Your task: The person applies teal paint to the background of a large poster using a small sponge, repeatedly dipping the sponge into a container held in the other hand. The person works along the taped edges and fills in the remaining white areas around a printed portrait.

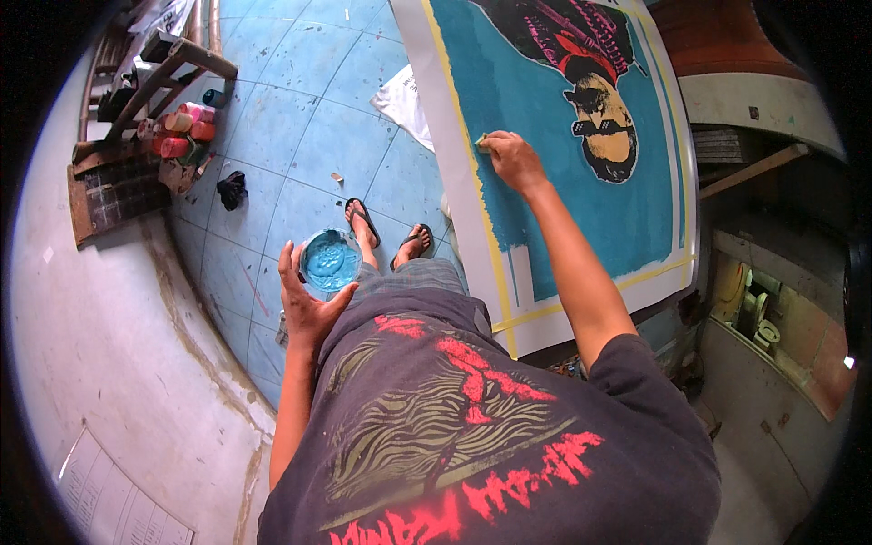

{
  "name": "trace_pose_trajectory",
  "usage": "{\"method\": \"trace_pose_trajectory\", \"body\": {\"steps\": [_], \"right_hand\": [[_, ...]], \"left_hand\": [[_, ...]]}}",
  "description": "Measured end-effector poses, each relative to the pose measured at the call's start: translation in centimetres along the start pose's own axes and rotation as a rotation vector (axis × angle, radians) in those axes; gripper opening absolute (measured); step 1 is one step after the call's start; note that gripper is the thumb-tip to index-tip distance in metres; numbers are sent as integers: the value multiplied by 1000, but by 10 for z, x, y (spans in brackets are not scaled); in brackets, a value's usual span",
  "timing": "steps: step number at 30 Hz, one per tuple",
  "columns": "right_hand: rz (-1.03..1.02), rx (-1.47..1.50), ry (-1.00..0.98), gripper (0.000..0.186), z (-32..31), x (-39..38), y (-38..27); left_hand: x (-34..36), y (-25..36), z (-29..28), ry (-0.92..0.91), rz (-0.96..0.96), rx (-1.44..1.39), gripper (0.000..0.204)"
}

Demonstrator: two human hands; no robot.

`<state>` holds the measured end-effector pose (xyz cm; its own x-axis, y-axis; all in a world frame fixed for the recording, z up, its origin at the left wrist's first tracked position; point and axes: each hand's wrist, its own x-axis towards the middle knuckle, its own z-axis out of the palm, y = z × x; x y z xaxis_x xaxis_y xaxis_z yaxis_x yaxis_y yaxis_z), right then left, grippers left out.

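My left hand (307,304) is wrapped round a clear cup of light blue paint (331,262), held upright in front of my waist. On my right lies a large white sheet with a painted picture (536,209): a teal ground, and a figure in dark glasses and a red scarf, upside down from here. My right hand (514,162) pinches a small yellowish piece, perhaps sponge (483,142), against the left edge of the teal area. Yellow masking tape (488,232) borders the painted part. An unpainted white patch (521,272) shows near its lower left corner.
Blue tiles (300,136) cover the floor, spotted with paint. Several red and pink paint containers (188,127) stand by a wooden rack (168,77) at the far left. A black crumpled bag (232,190) lies nearby. Dark shelving (754,182) stands beyond the sheet on the right.
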<state>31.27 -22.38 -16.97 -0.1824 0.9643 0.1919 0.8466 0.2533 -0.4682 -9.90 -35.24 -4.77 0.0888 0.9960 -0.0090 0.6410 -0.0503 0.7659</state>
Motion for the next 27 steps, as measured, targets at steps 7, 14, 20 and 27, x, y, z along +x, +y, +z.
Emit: {"method": "trace_pose_trajectory", "body": {"steps": [7, 14, 20, 27], "right_hand": [[-11, -54, -60, 18, -1, 29, 0], [-12, -34, -23, 18, -1, 43, 2], [-15, 20, 25, 19, -7, 38, 3], [152, 128, 267, 21, -23, 45, 11]], "left_hand": [[5, -1, -1, 5, 9, 36, 115], [6, 1, -1, 10, -14, 41, 115], [13, -3, -3, -1, -28, 23, 116], [15, -1, -4, 5, -47, 10, 115]]}}
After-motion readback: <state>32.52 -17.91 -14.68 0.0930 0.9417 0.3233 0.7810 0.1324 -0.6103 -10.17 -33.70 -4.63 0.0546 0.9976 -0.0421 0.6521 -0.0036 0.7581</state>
